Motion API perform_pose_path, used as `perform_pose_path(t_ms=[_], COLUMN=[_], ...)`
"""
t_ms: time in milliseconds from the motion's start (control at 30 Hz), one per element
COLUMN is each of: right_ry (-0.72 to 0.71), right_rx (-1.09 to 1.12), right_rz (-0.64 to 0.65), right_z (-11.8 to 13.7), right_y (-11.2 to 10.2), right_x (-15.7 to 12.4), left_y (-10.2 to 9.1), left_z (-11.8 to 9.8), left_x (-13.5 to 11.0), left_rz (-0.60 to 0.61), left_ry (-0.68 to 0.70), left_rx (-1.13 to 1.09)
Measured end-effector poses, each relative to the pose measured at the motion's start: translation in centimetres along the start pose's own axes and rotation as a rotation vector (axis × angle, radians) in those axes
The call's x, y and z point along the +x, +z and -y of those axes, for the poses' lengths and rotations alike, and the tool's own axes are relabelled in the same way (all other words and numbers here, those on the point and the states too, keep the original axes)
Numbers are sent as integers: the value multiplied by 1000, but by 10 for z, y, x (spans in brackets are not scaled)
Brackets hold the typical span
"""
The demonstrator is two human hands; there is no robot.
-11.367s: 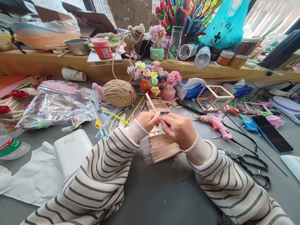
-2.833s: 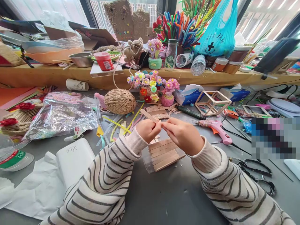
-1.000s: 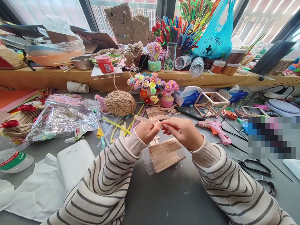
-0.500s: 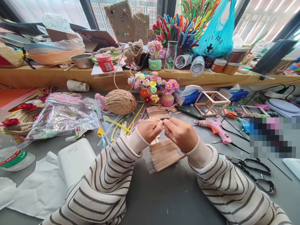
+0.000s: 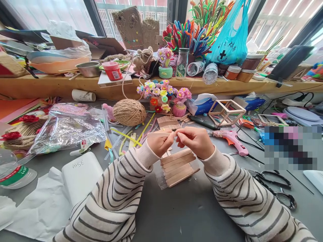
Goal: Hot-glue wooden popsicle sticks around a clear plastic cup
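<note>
My left hand [image 5: 160, 145] is closed around a wooden craft stick [image 5: 156, 134], whose rounded end sticks out to the left. Thumb and fingers of my right hand [image 5: 196, 141] are pinched together at the stick's other end, touching or nearly touching the left fingertips. What they pinch is too small to make out. Just below both hands lies a panel of craft sticks [image 5: 178, 169] set side by side, with a clear plastic piece under its left edge. Behind the hands, a row of loose craft sticks [image 5: 168, 123] lies on the table.
A pink glue gun [image 5: 236, 141] and black-handled scissors [image 5: 274, 183] lie to the right. An open stick frame [image 5: 227, 112] stands behind them. Left are a twine ball [image 5: 129, 112], a white power bank [image 5: 82, 174] and crinkled clear film [image 5: 75, 124]. A crowded shelf [image 5: 151, 88] runs along the back.
My right hand has turned and its fingers have loosened slightly from a tight curl, still at the stick's end. My left hand keeps its hold. The camera view has shifted a little.
</note>
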State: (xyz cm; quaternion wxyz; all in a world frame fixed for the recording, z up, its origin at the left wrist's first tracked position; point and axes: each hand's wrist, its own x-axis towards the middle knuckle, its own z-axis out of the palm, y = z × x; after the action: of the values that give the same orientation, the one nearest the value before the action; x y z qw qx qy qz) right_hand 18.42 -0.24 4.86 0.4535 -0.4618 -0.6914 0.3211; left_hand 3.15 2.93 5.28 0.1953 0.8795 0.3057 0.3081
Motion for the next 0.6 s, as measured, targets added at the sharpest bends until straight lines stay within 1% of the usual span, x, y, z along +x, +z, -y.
perform_pose_path(t_ms=[100,167,200,233,300,400,467,533,600], right_ry=[138,174,173,154,49,-228,-385,-463,-481], right_rx=[359,477,479,437,223,-202,-391,-495,-561], right_rz=[72,83,77,65,31,-49,-95,-122,-137], right_z=[-2,-3,-3,-3,-2,1,2,3,3], right_y=[-1,-1,-1,0,0,0,-1,-1,0], right_x=[3,4,4,4,3,0,-2,-3,-3], left_y=[-1,-1,-1,0,0,-1,-2,-2,-2], left_z=[1,3,4,5,5,3,1,0,1], left_x=[0,-1,-1,-1,-1,-1,-1,-2,-3], left_rz=[-8,-33,-33,-23,-8,-14,-22,-9,17], left_ry=[-25,-43,-47,-47,-40,-41,-74,-107,-118], left_rx=[-79,-119,-136,-153,-192,-263,-309,-355,-399])
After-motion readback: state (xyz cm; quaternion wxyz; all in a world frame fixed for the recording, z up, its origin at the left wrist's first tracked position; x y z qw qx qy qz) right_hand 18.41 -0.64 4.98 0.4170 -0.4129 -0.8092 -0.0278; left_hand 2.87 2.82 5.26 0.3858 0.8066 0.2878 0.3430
